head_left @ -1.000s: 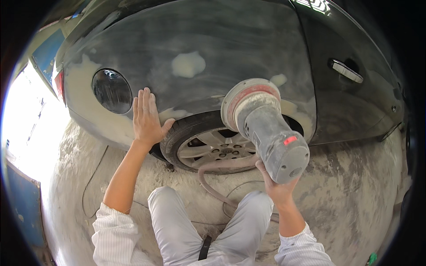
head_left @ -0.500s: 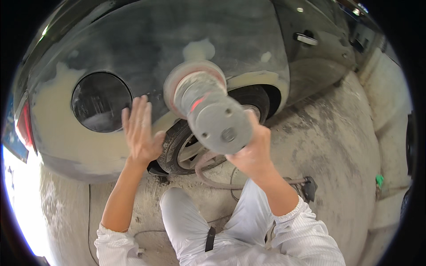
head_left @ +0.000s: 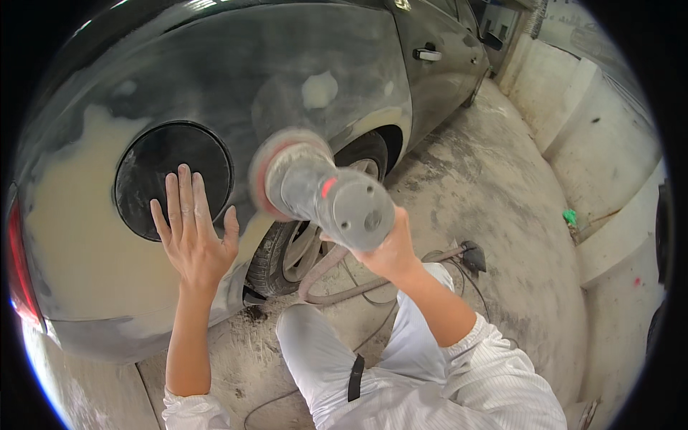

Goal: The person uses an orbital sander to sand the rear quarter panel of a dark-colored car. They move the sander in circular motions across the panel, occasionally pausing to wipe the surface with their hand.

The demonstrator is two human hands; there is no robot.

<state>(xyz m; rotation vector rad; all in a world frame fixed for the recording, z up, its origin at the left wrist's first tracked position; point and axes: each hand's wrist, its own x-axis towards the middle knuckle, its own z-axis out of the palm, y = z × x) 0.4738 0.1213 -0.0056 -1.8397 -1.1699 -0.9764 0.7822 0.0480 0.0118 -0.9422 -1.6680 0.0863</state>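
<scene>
A grey power sander [head_left: 333,197] with a round pad is in my right hand [head_left: 390,251], whose fingers wrap round its lower body. The pad [head_left: 290,172] faces the dark car panel [head_left: 236,64] above the rear wheel; whether it touches is hard to tell. My left hand [head_left: 192,236] has its fingers stretched and spread over the round black fuel door [head_left: 136,172] and the filler beside it. I cannot tell whether that palm touches the panel. Cream filler [head_left: 79,229] covers the panel round the fuel door, and a smaller filler patch [head_left: 319,90] lies farther up.
Below the sander are the rear wheel [head_left: 272,261] and a hose [head_left: 337,295] running to a dark fitting [head_left: 473,258] on the dusty floor [head_left: 502,208]. Thin cables cross the floor by my knees. A pale wall [head_left: 609,129] stands at the right; a red tail light [head_left: 21,265] is far left.
My left hand has moved left and down, onto the area of the fuel door. The sander has come slightly left and down in view. My view has shifted, showing more wall.
</scene>
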